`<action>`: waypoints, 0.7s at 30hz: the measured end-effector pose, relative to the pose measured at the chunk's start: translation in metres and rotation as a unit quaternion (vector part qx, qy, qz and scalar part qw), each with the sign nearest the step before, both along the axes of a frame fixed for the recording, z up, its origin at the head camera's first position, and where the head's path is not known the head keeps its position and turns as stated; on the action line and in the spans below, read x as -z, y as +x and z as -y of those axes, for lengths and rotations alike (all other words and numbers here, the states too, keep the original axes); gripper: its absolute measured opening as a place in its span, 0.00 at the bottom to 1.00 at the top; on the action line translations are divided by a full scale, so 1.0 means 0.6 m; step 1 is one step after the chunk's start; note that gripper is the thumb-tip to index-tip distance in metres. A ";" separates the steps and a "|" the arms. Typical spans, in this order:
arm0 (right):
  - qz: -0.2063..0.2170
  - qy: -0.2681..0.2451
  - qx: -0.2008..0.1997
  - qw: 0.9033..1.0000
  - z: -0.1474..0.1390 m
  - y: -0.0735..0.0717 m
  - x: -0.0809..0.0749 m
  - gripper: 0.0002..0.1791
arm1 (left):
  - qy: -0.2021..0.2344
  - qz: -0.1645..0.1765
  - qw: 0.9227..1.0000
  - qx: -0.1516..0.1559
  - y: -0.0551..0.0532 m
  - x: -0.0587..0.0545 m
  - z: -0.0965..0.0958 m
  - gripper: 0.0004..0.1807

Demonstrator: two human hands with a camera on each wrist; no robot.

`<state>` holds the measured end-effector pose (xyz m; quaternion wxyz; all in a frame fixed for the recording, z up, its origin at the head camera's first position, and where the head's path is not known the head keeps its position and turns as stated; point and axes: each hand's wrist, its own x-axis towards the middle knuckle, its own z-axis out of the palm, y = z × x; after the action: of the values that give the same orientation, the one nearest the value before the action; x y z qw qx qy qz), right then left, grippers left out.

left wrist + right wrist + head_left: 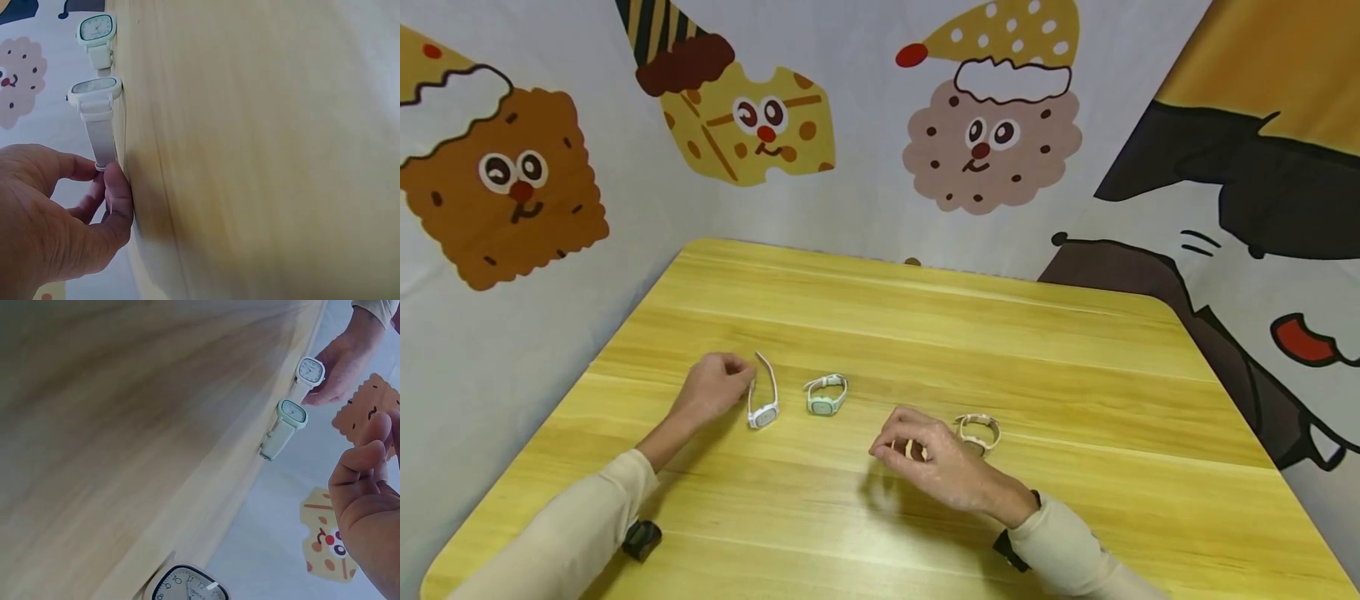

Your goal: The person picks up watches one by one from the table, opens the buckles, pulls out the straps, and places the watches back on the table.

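Note:
My left hand [715, 385] pinches the strap of a white wristwatch [765, 415] at the left of the table. The left wrist view shows thumb and fingers on the lower end of that strap [100, 137], its dial facing up. Just to the right stands a mint-green wristwatch [822, 406], its strap buckled in a loop. My right hand [936, 458] hovers over the table with fingers loosely bent and nothing in them. Beside it sits a cream wristwatch [988, 421], partly hidden by the hand; its dial [190, 589] shows large in the right wrist view.
All three watches stand on a yellow wood-grain table [880, 325]. Behind it hangs a white cloth [865, 208] printed with cartoon biscuits and cheese. A black band [642, 540] hangs below the left sleeve, and another [1011, 550] circles the right wrist.

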<state>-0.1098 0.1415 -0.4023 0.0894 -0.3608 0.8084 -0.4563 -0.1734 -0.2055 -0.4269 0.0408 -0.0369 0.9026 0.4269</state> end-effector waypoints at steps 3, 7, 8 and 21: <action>0.007 -0.002 -0.004 1.000 -0.001 0.001 0.002 0.09 | -0.002 -0.002 1.000 -0.006 0.001 -0.002 0.005 0.16; 0.023 0.001 -0.007 1.000 -0.004 0.004 0.004 0.09 | -0.008 -0.006 1.000 -0.011 0.002 -0.001 0.013 0.15; 0.026 0.001 -0.006 1.000 -0.005 0.004 0.003 0.09 | -0.007 -0.006 1.000 -0.011 0.002 -0.001 0.015 0.15; 0.031 0.015 0.000 0.999 -0.019 0.003 0.003 0.10 | 0.041 0.021 0.999 -0.012 -0.001 0.000 0.028 0.16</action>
<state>-0.1081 0.1526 -0.4044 0.1199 -0.3453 0.8121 -0.4549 -0.1742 -0.2224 -0.4268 0.0560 -0.0546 0.8826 0.4635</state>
